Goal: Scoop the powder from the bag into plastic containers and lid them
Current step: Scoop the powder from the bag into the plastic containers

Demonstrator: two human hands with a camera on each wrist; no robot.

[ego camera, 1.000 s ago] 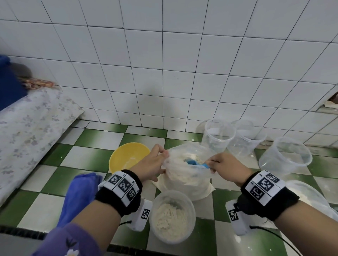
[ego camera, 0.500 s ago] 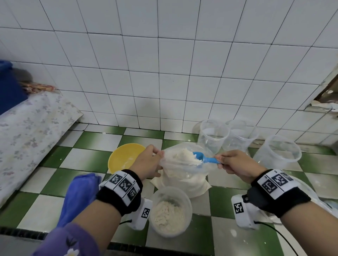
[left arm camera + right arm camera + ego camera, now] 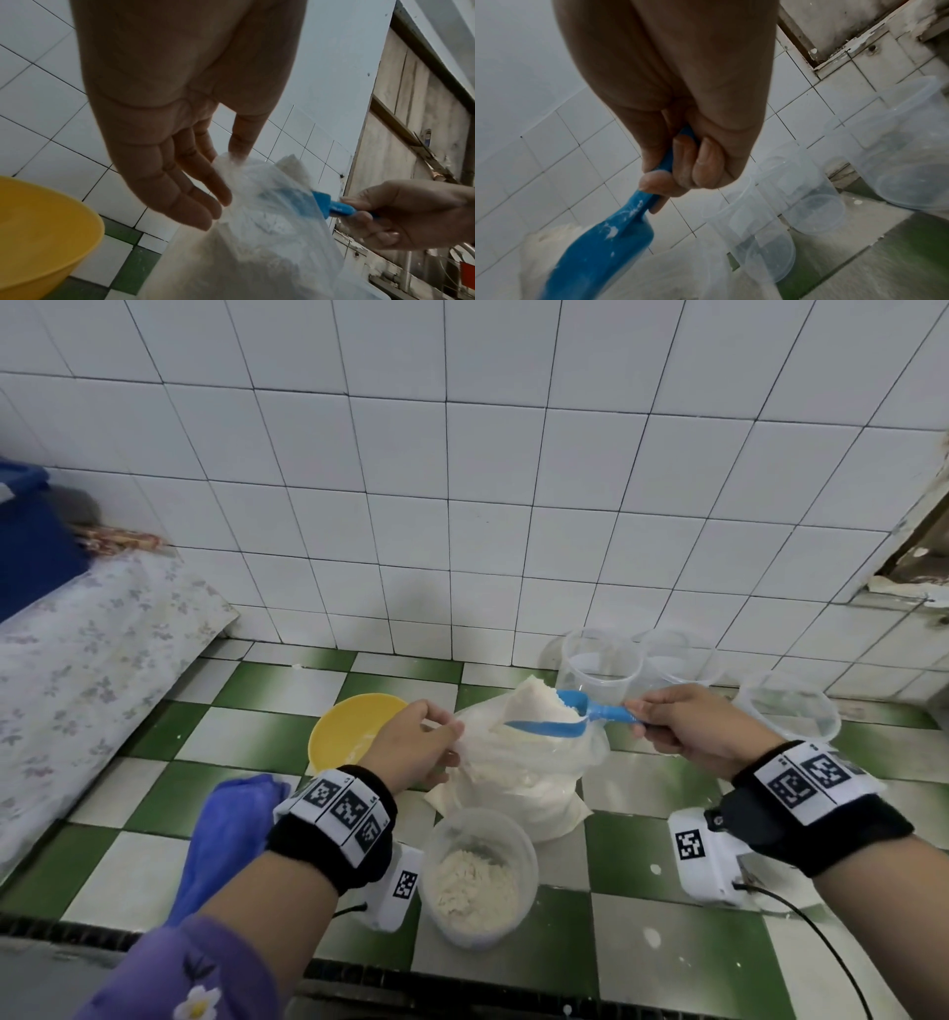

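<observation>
A clear plastic bag (image 3: 518,773) of white powder stands on the green and white tiled floor. My left hand (image 3: 411,747) pinches the bag's rim (image 3: 226,164) between thumb and fingers and holds it up. My right hand (image 3: 688,726) grips the handle of a blue scoop (image 3: 570,713), heaped with powder (image 3: 529,698), above the bag's mouth. The scoop (image 3: 603,249) shows from beneath in the right wrist view. A clear container (image 3: 477,875) partly filled with powder stands just in front of the bag.
A yellow bowl (image 3: 349,731) sits left of the bag, a blue cloth (image 3: 226,839) nearer me on the left. Three clear tubs (image 3: 601,665) (image 3: 678,654) (image 3: 785,711) stand by the white tiled wall. A floral covered surface (image 3: 77,670) runs along the left.
The scoop has come up out of the bag, loaded with powder, and risen above its mouth. My left hand has kept its hold on the bag's rim.
</observation>
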